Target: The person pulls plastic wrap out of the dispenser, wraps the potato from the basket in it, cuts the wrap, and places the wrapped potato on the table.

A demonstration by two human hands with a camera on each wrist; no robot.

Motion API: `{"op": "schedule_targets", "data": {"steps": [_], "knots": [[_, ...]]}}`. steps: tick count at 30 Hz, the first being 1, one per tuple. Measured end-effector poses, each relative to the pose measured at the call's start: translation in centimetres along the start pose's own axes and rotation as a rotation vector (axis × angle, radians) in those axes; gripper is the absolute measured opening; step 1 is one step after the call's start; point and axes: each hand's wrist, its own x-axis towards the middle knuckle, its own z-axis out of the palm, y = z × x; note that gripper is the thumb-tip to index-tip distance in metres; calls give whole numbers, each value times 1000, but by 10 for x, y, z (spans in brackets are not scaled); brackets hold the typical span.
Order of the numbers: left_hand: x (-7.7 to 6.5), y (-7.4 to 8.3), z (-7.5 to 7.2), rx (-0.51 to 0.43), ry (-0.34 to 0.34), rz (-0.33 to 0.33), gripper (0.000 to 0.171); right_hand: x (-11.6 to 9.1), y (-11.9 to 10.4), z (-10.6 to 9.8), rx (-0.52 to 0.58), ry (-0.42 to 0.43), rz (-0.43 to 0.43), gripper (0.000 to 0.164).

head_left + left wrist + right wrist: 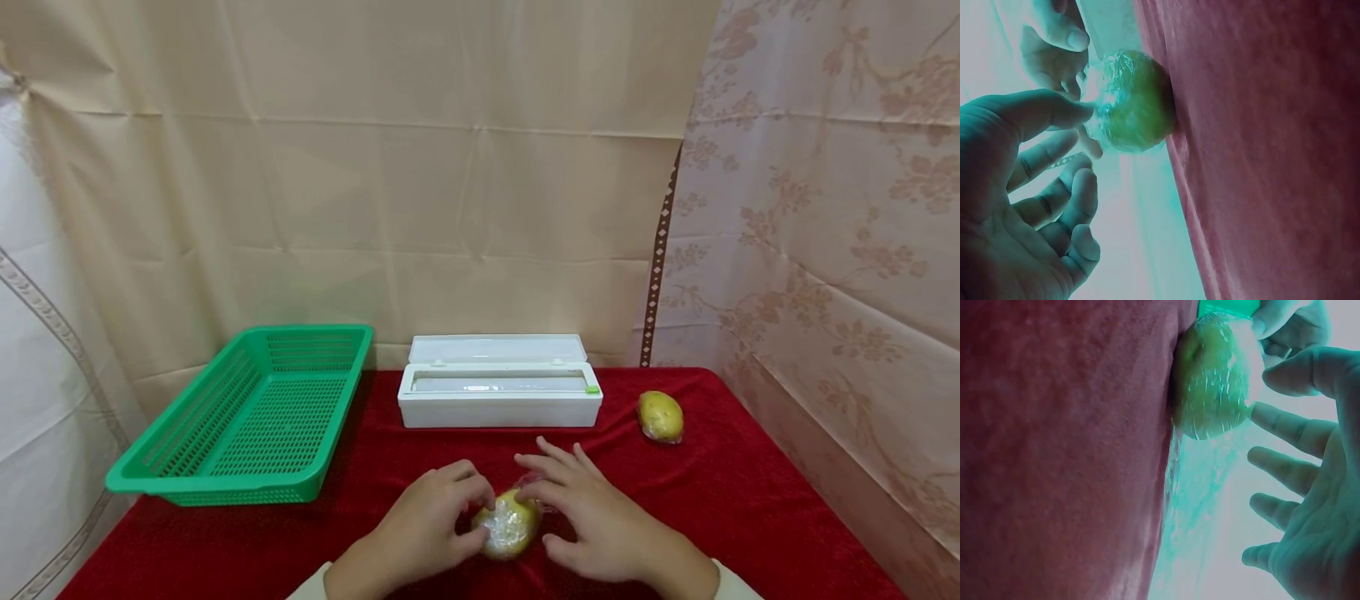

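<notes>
A potato (510,525) in clear plastic wrap sits on the red cloth, between the two hands. My left hand (438,521) pinches the wrapped potato at its left side with thumb and forefinger, its other fingers curled. On the opposite side my right hand (600,517) has its fingers spread, the forefinger (1272,419) at the edge of the potato. A loose end of plastic wrap (1194,500) trails from the potato, seen in the right wrist view. A second wrapped potato (662,417) lies farther back on the right.
A white plastic-wrap dispenser (498,410) with its lid raised stands behind the hands. To the left is a green slotted basket (217,485). The red cloth (750,500) covers the table, and a beige curtain (450,183) hangs behind it.
</notes>
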Motion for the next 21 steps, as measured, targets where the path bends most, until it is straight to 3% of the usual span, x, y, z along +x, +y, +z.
{"op": "schedule_targets", "data": {"steps": [7,16,21], "knots": [[0,-6,2,34,48,42,16,0,0,-3,17,-22,32,42],[-1,-7,-1,41,37,21,10,1,1,-8,74,-67,26,43],[-1,-10,-1,71,-16,15,26,1,3,-10,105,-85,-21,49]]}}
